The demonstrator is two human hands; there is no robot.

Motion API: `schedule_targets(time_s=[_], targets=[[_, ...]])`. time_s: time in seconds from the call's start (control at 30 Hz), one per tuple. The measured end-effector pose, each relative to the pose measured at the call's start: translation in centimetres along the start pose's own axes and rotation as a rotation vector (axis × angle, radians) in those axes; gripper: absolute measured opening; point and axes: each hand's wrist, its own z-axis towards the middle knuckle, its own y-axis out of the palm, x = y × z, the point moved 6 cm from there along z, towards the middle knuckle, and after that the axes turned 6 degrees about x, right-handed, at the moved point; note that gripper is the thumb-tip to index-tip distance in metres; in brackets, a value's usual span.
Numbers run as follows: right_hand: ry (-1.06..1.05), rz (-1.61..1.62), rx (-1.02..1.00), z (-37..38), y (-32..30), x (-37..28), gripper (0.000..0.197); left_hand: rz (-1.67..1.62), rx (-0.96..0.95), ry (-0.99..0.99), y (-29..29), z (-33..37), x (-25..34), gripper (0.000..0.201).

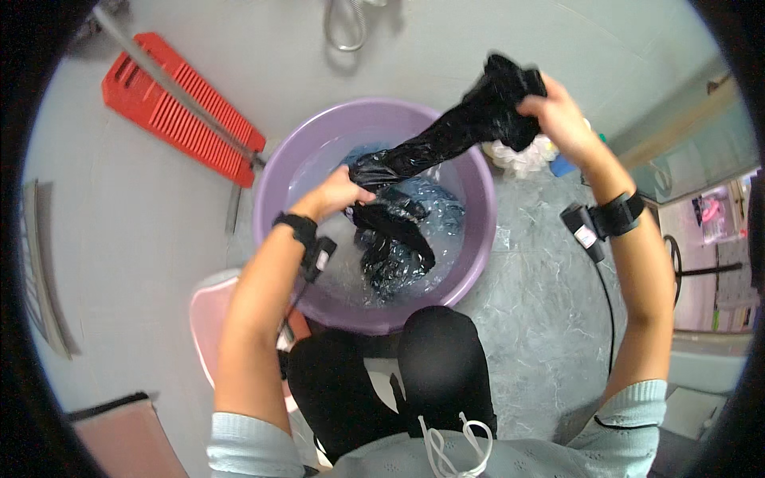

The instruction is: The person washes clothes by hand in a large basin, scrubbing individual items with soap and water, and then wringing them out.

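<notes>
A wet black garment (442, 143) stretches between my two hands above a round purple tub (484, 239). My left hand (341, 193) is closed on its lower part, over the middle of the tub. Higher up and to the right, past the tub's rim, my right hand (558, 119) grips the bunched far end. Below my left hand, more black cloth (398, 231) trails down into the water, and I cannot tell whether it belongs to the same garment. Dark blue wet cloth (434, 203) lies in the water around it.
A red washboard (179, 103) leans at the far left behind a metal pole (171, 84). Left of my knees stands a pink basin (209, 319). A white mesh bath puff (522, 159) lies right of the tub. A shower hose (347, 40) hangs on the far wall.
</notes>
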Motion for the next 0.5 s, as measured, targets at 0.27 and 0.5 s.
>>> schedule_targets(time_s=[0.27, 0.5], targets=[[0.319, 0.142, -0.087, -2.4, 8.8, 18.8, 0.042, 0.784, 0.027, 0.332, -3.5, -8.3, 14.7, 0.065], [0.719, 0.505, -0.158, -5.0, 15.9, 19.4, 0.035, 1.414, 0.489, 0.717, -2.9, -15.1, 23.3, 0.056]])
